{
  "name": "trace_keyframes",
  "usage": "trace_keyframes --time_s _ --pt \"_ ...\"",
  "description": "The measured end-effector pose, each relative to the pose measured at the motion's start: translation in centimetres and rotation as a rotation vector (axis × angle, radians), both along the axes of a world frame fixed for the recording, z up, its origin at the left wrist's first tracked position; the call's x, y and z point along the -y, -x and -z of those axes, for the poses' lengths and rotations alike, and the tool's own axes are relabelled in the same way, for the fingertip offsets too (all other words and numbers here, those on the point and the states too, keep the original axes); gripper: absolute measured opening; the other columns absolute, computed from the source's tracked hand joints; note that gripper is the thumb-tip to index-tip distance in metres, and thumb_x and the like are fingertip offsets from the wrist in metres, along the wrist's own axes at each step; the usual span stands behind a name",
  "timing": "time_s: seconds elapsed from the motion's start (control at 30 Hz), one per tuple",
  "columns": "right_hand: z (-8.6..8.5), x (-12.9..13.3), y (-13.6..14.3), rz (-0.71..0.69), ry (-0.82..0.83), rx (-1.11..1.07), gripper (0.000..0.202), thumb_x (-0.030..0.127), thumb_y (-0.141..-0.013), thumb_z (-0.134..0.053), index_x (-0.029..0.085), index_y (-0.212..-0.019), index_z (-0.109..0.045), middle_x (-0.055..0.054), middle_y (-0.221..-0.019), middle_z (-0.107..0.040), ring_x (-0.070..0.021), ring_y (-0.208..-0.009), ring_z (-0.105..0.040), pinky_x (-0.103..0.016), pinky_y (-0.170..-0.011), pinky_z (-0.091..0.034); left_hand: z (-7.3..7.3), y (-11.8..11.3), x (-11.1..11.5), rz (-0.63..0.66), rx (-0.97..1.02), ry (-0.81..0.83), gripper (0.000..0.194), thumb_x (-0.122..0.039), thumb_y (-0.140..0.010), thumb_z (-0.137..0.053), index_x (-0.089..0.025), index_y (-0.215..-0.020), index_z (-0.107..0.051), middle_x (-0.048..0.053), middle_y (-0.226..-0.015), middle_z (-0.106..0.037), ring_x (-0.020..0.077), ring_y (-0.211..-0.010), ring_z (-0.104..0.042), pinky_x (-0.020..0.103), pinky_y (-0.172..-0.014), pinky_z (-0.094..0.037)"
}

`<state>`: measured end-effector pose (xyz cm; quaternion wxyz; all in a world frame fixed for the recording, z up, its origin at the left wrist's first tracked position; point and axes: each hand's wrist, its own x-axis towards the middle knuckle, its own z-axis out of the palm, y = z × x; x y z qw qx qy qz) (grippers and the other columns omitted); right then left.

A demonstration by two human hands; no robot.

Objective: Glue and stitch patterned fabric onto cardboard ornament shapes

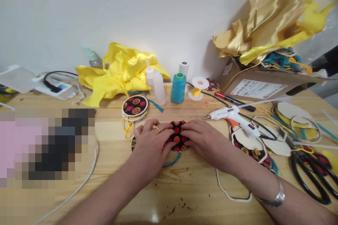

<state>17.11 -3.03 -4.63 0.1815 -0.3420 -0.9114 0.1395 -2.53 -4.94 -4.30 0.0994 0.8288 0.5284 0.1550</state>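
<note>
A black patterned fabric piece (177, 136) with red and orange motifs lies on the wooden table between my two hands. My left hand (154, 139) has its fingertips closed on the piece's left side; a ring is on one finger. On the right edge, the fingers of my right hand (199, 139) hold the same piece. Another patterned edge (133, 144) shows beside my left hand, and a blue cord (173, 161) trails below the piece. The undersides of my fingers are hidden.
A white glue gun (232, 116) and black scissors (308, 172) lie to the right. Behind are a teal thread spool (178, 88), bottles (159, 88), yellow cloth (118, 74) and a cardboard box (245, 81). A round patterned piece (135, 106) sits back left.
</note>
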Motion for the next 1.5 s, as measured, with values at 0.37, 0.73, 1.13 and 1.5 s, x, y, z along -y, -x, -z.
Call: trace_keyframes --time_s 0.37,0.73,1.13,1.5 --pt "-0.2 -0.1 -0.7 0.097 -0.050 -0.191 0.025 0.011 -0.085 -0.049 0.013 -0.106 -0.061 -0.012 -0.113 -0.061 -0.0214 -0.106 -0.052 -0.039 -0.092 -0.046 -0.5 0.1 -0.1 -0.042 0.095 -0.082 0.028 -0.025 -0.084 -0.051 -0.022 -0.110 -0.062 0.002 -0.120 -0.062 0.0278 -0.108 -0.040 0.049 -0.091 -0.032" --pt "0.9 -0.4 -0.4 -0.017 -0.100 -0.019 0.028 0.009 -0.085 -0.047 0.014 -0.109 -0.061 -0.009 -0.115 -0.061 -0.0223 -0.108 -0.050 -0.041 -0.095 -0.043 0.3 0.0 -0.3 0.021 0.016 -0.017 0.030 -0.024 -0.081 -0.053 -0.029 -0.109 -0.063 -0.004 -0.119 -0.063 0.0311 -0.105 -0.039 0.051 -0.085 -0.028" --pt "0.5 -0.4 -0.4 -0.022 -0.053 -0.006 0.026 0.008 -0.085 -0.049 0.015 -0.106 -0.061 -0.009 -0.110 -0.062 -0.0201 -0.103 -0.053 -0.039 -0.092 -0.045 0.4 0.1 -0.4 0.014 0.001 0.005 0.029 -0.025 -0.082 -0.053 -0.031 -0.108 -0.063 -0.002 -0.118 -0.064 0.0288 -0.101 -0.042 0.051 -0.083 -0.027" --pt "-0.7 -0.3 -1.3 0.132 -0.028 -0.126 0.034 0.017 -0.084 -0.053 0.015 -0.118 -0.053 -0.014 -0.118 -0.057 -0.0240 -0.110 -0.051 -0.045 -0.094 -0.045 -0.9 1.1 -0.8 -0.091 0.065 0.064 0.058 -0.040 -0.074 -0.062 -0.022 -0.127 -0.047 0.010 -0.123 -0.054 0.0306 -0.115 -0.038 0.050 -0.092 -0.033"
